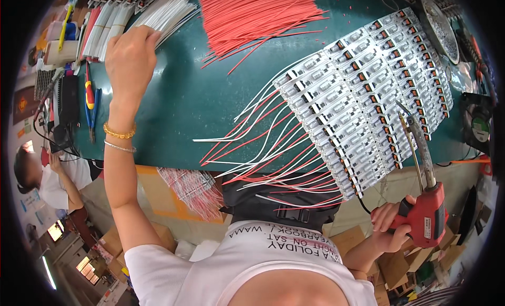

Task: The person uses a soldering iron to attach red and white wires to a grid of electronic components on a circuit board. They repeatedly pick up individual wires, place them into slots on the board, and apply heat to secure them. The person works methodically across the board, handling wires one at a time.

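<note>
My right hand (392,227) grips the red handle of a soldering gun (427,216). Its long metal tip and a thin feed tube reach up over a panel of small circuit boards (363,95), which lies tilted across the right of the green table. Red and white wires (284,148) trail leftward from the panel's left edge, some past the table's front edge. At the upper left my left hand (130,64) is closed, its fingers curled at the near end of a bundle of white wires (165,14). Whatever sits between those fingertips is hidden.
Red wires (258,17) are heaped at the table's far middle. Yellow-red-handled pliers (89,98) lie left of my forearm. A round metal dish (439,30) and a black fan-like device (477,122) stand at the right. Another person (52,174) sits at far left.
</note>
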